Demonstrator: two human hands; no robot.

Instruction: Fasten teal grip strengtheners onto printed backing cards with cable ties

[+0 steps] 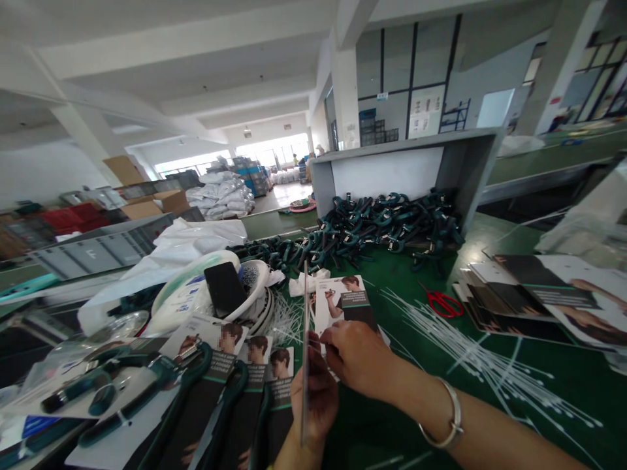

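My left hand (316, 398) holds a thin card (305, 365) upright, seen edge-on, with fingers wrapped at its lower part. My right hand (360, 359), with a bangle on its wrist, is pinched against the card's right face; what its fingertips hold is too small to make out. Behind my hands a printed card (337, 297) lies on the green table. White cable ties (465, 352) are spread to the right. At the left, dark green tools (191, 385) lie on more printed cards (245, 391).
A tipped grey crate (477, 176) spills many green tools (392, 219) across the back. Red scissors (443, 303) and a stack of cards (533, 294) sit at the right. A phone (225, 287) rests on white bowls (252, 277) at the left.
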